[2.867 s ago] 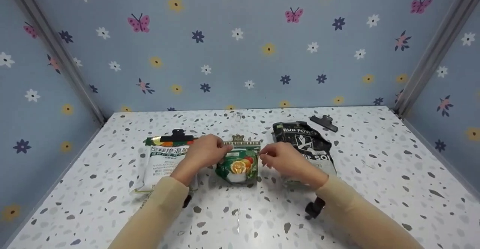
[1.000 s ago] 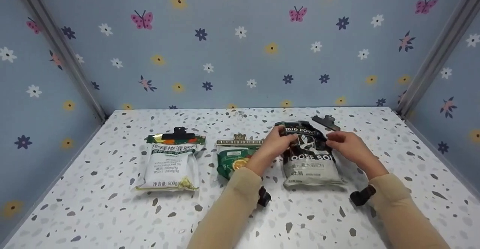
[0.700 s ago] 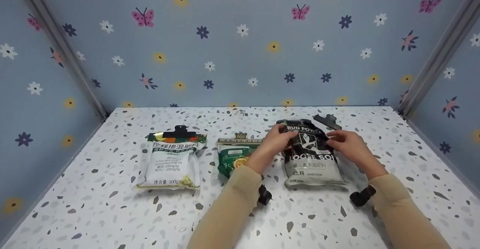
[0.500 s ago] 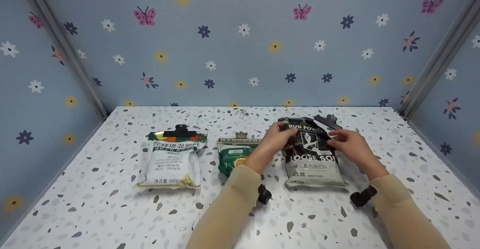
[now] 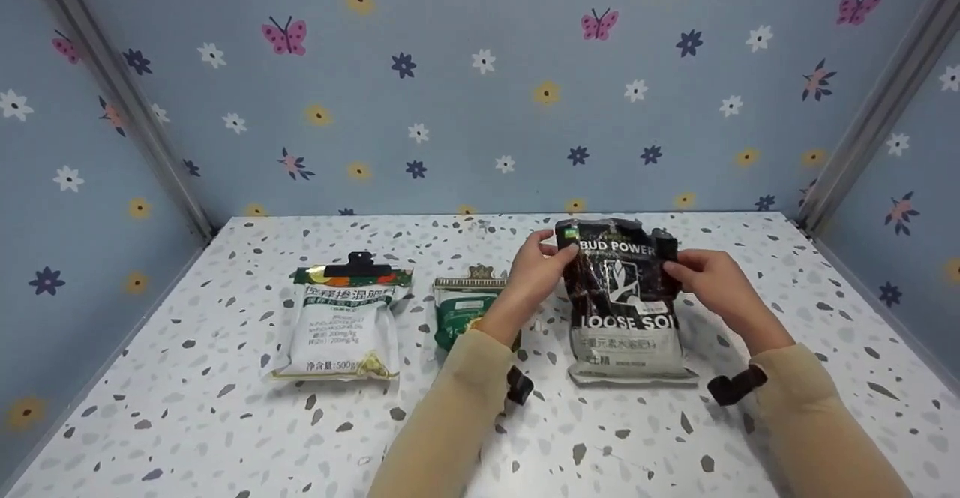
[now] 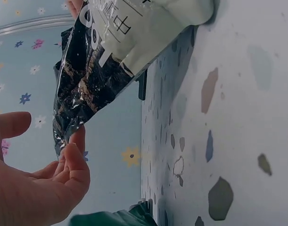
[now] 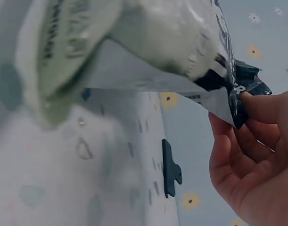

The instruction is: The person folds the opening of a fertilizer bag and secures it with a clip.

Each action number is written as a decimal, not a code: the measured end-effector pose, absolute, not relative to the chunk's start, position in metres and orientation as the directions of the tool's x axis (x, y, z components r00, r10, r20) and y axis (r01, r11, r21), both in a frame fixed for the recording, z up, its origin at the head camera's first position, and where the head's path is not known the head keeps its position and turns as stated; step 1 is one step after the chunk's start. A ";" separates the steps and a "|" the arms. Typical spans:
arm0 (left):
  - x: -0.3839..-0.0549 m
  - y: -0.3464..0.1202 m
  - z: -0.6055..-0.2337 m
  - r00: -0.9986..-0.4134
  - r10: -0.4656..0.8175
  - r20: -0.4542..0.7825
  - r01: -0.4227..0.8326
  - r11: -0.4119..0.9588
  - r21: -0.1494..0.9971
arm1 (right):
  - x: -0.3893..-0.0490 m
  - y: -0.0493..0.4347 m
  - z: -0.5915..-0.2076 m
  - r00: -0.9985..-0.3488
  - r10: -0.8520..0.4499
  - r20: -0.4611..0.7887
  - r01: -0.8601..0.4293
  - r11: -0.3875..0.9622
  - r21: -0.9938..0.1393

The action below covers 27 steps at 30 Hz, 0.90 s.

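Note:
A black and pale-grey fertilizer bag (image 5: 626,333) printed "LOOSE SO…" stands tilted up on its bottom edge, its crumpled top raised. My left hand (image 5: 536,273) holds its upper left edge; in the left wrist view the curled fingers (image 6: 75,169) meet the black plastic. At the upper right edge my right hand (image 5: 712,280) pinches the bag, thumb in front and fingers behind, as the right wrist view shows. Behind the bag a loose black clip (image 7: 169,169) lies on the table, mostly hidden in the head view.
To the left lies a white fertilizer bag (image 5: 345,333) with a black clip (image 5: 358,265) across its top. Between the two is a small green bag (image 5: 461,318) under a gold clip (image 5: 476,277), partly covered by my left forearm. The patterned wall (image 5: 480,108) closes off the speckled table's (image 5: 225,423) back.
Both hands have moved from the small green bag to the black fertilizer bag. Its top has since been lifted, so the bag stands more upright and covers most of the loose clip.

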State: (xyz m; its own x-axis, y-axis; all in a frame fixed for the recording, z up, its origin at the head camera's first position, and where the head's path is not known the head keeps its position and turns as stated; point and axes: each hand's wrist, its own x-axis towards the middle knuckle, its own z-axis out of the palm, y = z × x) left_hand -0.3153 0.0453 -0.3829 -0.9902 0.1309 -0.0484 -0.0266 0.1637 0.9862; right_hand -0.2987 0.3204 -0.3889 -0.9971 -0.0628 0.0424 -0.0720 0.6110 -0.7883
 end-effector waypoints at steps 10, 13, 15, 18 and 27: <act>-0.318 0.042 -0.378 -0.991 0.126 0.048 0.069 0.168 0.983 | -0.290 0.323 -0.370 -0.989 -0.129 0.068 -0.135 0.629 -0.765; -0.314 0.041 -0.377 -0.985 0.142 0.099 0.123 0.174 0.977 | -0.288 0.322 -0.367 -0.988 -0.134 0.070 -0.140 0.632 -0.762; -0.312 0.041 -0.376 -0.979 0.151 0.139 0.164 0.168 0.972 | -0.286 0.322 -0.365 -0.988 -0.140 0.071 -0.144 0.630 -0.763; -0.310 0.041 -0.374 -0.970 0.150 0.192 0.215 0.159 0.964 | -0.284 0.323 -0.363 -0.986 -0.150 0.072 -0.151 0.628 -0.763; -0.310 0.040 -0.372 -0.949 0.124 0.289 0.306 0.154 0.940 | -0.282 0.323 -0.360 -0.985 -0.156 0.074 -0.157 0.634 -0.758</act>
